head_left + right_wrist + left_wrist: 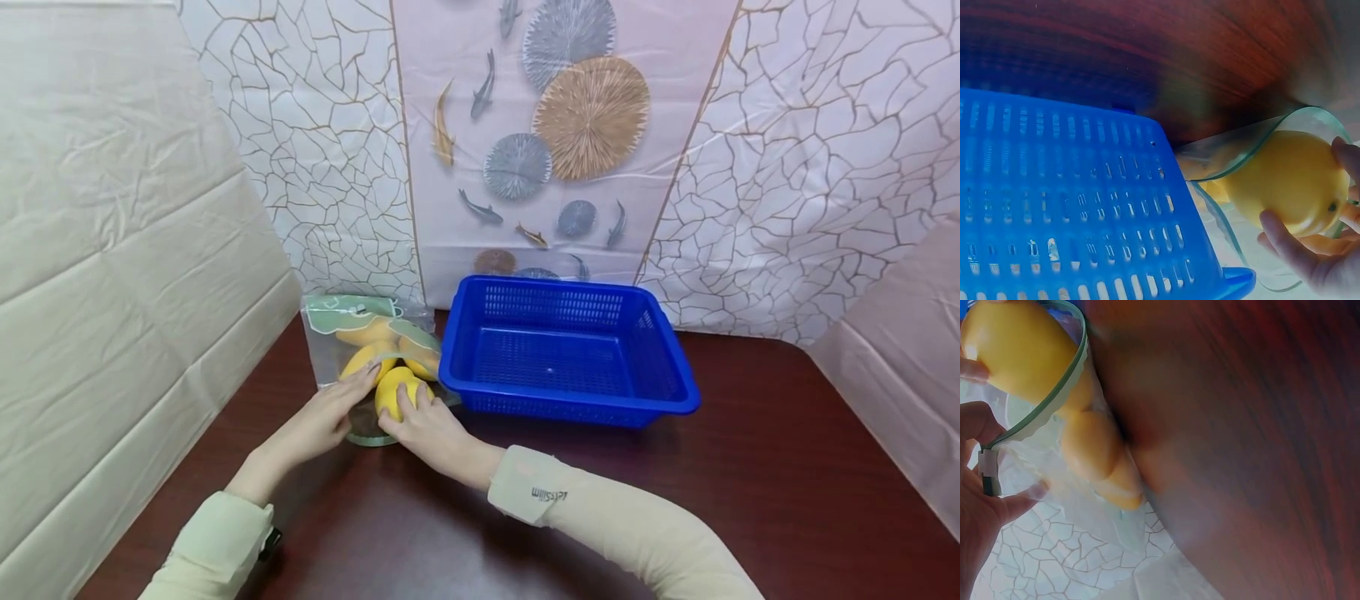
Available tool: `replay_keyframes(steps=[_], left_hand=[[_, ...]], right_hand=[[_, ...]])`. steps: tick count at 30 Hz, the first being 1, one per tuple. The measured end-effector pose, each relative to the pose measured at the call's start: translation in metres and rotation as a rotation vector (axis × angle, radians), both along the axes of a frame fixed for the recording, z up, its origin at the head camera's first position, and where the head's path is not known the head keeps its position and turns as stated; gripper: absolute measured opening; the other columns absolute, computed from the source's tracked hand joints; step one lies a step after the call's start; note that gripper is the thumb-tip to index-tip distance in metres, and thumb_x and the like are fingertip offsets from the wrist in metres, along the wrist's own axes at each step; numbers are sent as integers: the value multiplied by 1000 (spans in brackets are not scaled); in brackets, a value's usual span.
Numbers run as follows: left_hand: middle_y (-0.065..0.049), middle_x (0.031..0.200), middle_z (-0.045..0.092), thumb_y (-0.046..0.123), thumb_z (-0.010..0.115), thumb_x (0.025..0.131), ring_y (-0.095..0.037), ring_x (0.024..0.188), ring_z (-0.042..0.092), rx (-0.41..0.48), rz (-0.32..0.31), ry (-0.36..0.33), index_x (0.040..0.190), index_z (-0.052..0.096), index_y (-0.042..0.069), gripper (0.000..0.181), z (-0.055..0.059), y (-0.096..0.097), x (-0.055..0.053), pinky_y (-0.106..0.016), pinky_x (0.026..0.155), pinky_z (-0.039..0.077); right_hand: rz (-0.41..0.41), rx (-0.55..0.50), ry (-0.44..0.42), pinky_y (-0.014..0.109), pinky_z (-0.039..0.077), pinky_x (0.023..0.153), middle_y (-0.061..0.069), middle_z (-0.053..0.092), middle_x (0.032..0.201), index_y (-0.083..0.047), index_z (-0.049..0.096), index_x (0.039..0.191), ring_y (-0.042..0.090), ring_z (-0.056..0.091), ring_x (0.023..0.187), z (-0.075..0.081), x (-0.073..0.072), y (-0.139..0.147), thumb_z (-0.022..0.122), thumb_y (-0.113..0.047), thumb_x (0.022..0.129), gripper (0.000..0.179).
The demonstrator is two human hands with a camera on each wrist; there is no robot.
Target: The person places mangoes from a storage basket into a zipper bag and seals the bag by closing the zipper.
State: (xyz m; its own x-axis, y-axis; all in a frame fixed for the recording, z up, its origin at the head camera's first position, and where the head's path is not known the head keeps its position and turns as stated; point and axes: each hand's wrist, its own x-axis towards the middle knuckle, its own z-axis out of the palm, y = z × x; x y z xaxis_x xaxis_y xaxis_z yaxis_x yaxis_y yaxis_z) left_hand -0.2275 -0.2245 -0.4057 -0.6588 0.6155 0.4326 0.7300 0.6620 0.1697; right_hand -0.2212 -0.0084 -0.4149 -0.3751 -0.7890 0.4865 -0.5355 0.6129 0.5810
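A clear zip bag [322, 350] with a green print and green-edged mouth lies at the back left of the table, its opening toward me. Several yellow mangoes [1090, 445] show through its plastic. My left hand [330, 414] holds the bag's rim at the left of the mouth, with the green edge [1041, 412] between thumb and fingers in the left wrist view. At the opening, my right hand [438, 433] grips one mango [1291, 181] with spread, bent fingers. That mango sits in the mouth of the bag, its dark stem spot facing out.
Right beside the bag stands a blue slotted plastic basket [570, 402], with nothing visible inside. The dark red-brown wooden table [765, 467] extends to the front and right. Pale cloth walls [112, 250] enclose the left and right sides, with a patterned sheet [337, 125] behind.
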Motion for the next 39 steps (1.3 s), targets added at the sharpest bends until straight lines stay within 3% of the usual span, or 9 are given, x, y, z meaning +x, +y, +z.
replay_keyframes(steps=[12, 22, 25, 31, 39], left_hand=[[-15, 149, 38, -24, 58, 64, -35, 131, 42, -4, 9, 1, 143, 36, -3, 84, -2, -3, 4, -53, 96, 42], [-15, 145, 44, -20, 63, 67, -36, 129, 45, -42, 22, 79, 139, 43, -2, 76, -2, -4, 4, -55, 94, 41], [-17, 143, 46, -20, 63, 67, -36, 128, 46, -48, 24, 85, 138, 44, -2, 76, 1, -3, 4, -55, 93, 42], [-16, 146, 42, -21, 61, 65, -38, 131, 41, -69, 38, 33, 141, 39, -1, 81, 6, -2, 3, -56, 94, 41], [-17, 146, 42, -21, 59, 61, -38, 129, 44, -39, 8, 76, 137, 43, -4, 79, 5, -5, 1, -55, 92, 42]], right_hand=[[-39, 66, 40, 32, 55, 71, 7, 63, 123, -29, 62, 118, 27, 64, 103, -2, -5, -11, 50, -17, 93, 31], [-95, 84, 7, 31, 55, 73, 6, 62, 126, -29, 62, 123, 25, 63, 104, -11, -21, -23, 43, -14, 96, 37], [-96, 77, -8, 30, 55, 71, 7, 61, 127, -28, 61, 125, 23, 63, 103, -12, -27, -23, 45, -13, 95, 37], [-76, 34, 5, 25, 55, 65, 8, 62, 124, -26, 59, 127, 23, 64, 101, -13, -40, -27, 47, -10, 94, 39], [-84, -35, 32, 25, 54, 67, 5, 62, 123, -25, 61, 125, 23, 62, 101, -23, -46, -39, 49, -11, 91, 39]])
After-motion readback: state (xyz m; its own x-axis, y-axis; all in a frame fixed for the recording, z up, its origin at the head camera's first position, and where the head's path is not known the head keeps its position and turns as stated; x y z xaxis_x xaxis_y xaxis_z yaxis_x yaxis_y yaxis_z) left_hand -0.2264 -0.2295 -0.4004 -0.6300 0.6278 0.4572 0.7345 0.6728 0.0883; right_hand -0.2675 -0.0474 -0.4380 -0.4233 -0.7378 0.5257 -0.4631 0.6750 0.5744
